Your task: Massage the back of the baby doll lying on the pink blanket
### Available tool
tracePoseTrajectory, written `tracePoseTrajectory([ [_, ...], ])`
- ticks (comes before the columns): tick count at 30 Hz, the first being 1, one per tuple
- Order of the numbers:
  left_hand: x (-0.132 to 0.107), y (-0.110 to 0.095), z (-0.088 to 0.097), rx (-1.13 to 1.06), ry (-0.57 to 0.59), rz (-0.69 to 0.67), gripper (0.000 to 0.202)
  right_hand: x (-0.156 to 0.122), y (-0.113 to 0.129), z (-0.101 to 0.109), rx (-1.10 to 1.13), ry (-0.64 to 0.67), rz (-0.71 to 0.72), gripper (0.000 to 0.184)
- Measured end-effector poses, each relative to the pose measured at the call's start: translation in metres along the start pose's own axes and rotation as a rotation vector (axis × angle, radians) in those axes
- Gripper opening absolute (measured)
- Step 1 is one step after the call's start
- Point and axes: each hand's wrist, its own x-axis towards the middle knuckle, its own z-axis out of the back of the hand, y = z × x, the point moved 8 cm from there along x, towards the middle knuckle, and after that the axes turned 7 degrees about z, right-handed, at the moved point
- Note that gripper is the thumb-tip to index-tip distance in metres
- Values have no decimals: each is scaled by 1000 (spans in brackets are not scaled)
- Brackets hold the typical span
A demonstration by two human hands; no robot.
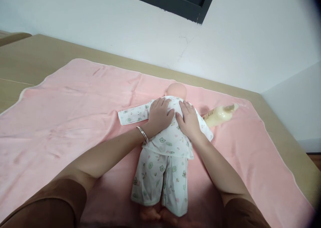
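A baby doll (176, 90) lies face down on a pink blanket (105, 87), its head toward the wall and its bare feet toward me. It wears a white printed pajama top (167, 141) and matching pants (150, 174). My left hand (160, 113) rests flat on the left side of its upper back, a silver bangle on that wrist. On the right side of the back lies my right hand (188, 119), fingers spread out over the cloth. The thumbs point toward each other, slightly apart. Neither hand grips anything.
A pale yellow pump bottle (220, 115) lies on its side on the blanket, right of the doll. Under the blanket is a wooden tabletop (57, 50) that meets a white wall (150, 33). A dark frame (175, 0) hangs on the wall.
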Motion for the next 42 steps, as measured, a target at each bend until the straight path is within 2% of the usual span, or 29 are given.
tracePoseTrajectory([
  [6, 0, -2, 2, -1, 21, 10, 42, -10, 10, 3, -130, 31, -116, 59],
  [11, 1, -1, 0, -18, 16, -5, 41, -2, 4, 0, -105, 55, -41, 59],
  [15, -3, -8, 5, -67, -28, -133, 37, 5, -2, 1, -57, 72, 53, 60],
  [18, -9, -12, 13, -83, -97, -205, 32, 2, 6, 2, -106, 71, 61, 59],
  [20, -11, -11, 17, -88, -133, -188, 29, -4, 16, 5, -170, 39, 51, 55],
  [23, -9, -8, 15, -95, -123, -124, 29, -12, 30, 8, -226, -14, 50, 52],
  [27, -3, -1, 5, -60, -50, -33, 39, -7, 20, 5, -164, 14, 14, 55],
  [31, -2, -7, 2, -69, -14, -127, 38, 2, 3, 2, -92, 38, 21, 59],
  [35, -6, -14, 12, -70, -72, -231, 30, -1, 10, 3, -116, 12, 60, 57],
  [38, -8, -15, 16, -46, -104, -210, 24, -9, 25, 6, -178, -6, 43, 53],
  [42, -4, -7, 13, -25, -79, -88, 24, -11, 30, 7, -166, 8, 14, 53],
])
